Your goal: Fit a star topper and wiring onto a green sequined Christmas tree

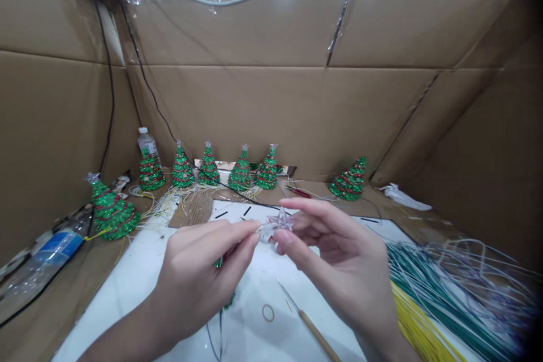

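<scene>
My right hand (339, 251) pinches a clear, faceted beaded star (281, 220) between thumb and index finger, out in front of me above the table. Against the star's left edge, my left hand (203, 271) is closed in a pinch; what lies between its fingertips is too small to make out. Bits of a green beaded piece (229, 301) show behind and below my left hand, mostly hidden by it. Dark thin strands (215, 339) hang down under that hand. On the white surface below lie a wooden-handled awl (316, 332) and a small tan ring (268, 313).
Several green beaded Christmas trees (241, 172) stand along the back, another tree (112, 209) at left, one leaning tree (350, 181) at right. Yellow strands (418, 322) and green strands (445, 288) lie right. A plastic bottle (59, 249) lies left. Cardboard walls (254, 102) enclose the table.
</scene>
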